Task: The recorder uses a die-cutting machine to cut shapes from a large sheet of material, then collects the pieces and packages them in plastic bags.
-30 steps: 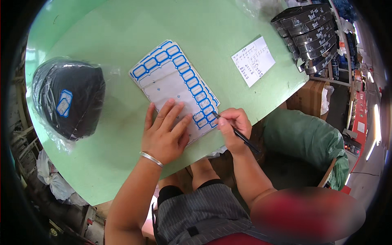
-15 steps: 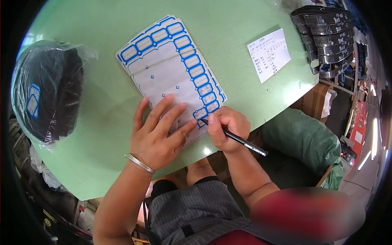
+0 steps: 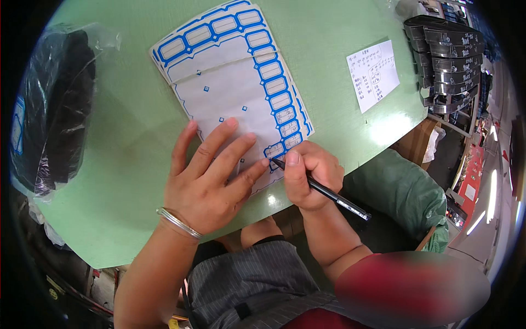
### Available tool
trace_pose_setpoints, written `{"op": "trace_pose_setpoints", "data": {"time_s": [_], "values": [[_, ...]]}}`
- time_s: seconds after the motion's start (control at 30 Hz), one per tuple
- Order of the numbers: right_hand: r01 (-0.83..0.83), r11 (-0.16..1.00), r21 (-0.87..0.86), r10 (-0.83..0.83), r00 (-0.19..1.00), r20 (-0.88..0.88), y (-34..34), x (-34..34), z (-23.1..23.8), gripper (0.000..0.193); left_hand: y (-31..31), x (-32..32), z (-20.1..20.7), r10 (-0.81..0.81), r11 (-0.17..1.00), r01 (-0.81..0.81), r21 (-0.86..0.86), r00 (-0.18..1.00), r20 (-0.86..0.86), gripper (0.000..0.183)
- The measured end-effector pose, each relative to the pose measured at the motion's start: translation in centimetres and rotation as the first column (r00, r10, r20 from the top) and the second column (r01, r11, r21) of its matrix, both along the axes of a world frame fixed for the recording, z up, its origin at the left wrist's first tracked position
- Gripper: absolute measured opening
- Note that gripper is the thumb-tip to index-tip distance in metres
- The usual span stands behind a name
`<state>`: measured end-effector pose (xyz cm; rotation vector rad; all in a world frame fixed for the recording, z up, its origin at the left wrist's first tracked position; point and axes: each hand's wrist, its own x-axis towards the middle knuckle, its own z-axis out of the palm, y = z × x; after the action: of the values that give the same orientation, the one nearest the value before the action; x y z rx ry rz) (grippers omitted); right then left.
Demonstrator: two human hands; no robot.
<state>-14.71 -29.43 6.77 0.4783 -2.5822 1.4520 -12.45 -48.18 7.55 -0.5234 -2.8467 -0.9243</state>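
Note:
A stack of label sheets [image 3: 219, 82] with blue-bordered stickers lies at a slant on the green table. Many stickers are gone from the top sheet's middle, leaving pale backing. My left hand [image 3: 211, 172] rests on this backing, fingers spread, its forefinger tip beside the lowest labels. In my right hand [image 3: 315, 174] is a black pen [image 3: 337, 196], gripped between thumb and fingers. Its tip meets the lower right of the sheet, at a small label [image 3: 274, 149] with handwriting. Several labels just above that one also carry handwriting.
A black bundle in clear plastic [image 3: 57, 109], with a blue-edged label, stands at the table's left. To the right lies a handwritten white note [image 3: 373, 75]. Black folded pieces [image 3: 449, 60] are stacked at the far right corner. A green sack [image 3: 397, 189] sits below the right edge.
The whole view has shifted slightly, with the sheets appearing a little larger and the bundle farther left. My left hand stays flat on the sheet; the pen remains at the same lower labels.

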Motion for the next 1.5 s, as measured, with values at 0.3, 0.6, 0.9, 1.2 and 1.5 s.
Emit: {"op": "trace_pose_setpoints", "data": {"time_s": [0.3,0.6,0.9,1.2,1.5], "values": [[-0.017,0.999,0.027,0.017,1.0,-0.009,-0.34,-0.34,0.26,0.024,-0.07,0.05,-0.03,-0.004,1.0,0.004,-0.017,1.0,0.011,0.033],[-0.025,0.998,0.052,0.025,1.0,0.01,-0.26,-0.42,0.57,0.025,0.01,0.01,0.12,-0.007,1.0,0.007,-0.025,1.0,0.014,0.034],[0.001,0.999,0.044,0.0,1.0,-0.008,-0.37,-0.31,0.27,0.025,-0.1,0.06,-0.05,-0.01,0.999,0.011,-0.036,1.0,0.02,0.034],[-0.025,1.0,0.016,0.025,1.0,0.002,-0.29,-0.33,0.42,0.026,-0.21,0.03,0.24,-0.012,0.999,0.014,-0.046,1.0,0.027,0.034],[-0.002,0.999,0.04,0.002,1.0,0.02,-0.41,-0.16,0.38,0.024,-0.28,0.15,0.05,0.001,0.999,0.0,-0.038,1.0,0.017,0.033]]}}
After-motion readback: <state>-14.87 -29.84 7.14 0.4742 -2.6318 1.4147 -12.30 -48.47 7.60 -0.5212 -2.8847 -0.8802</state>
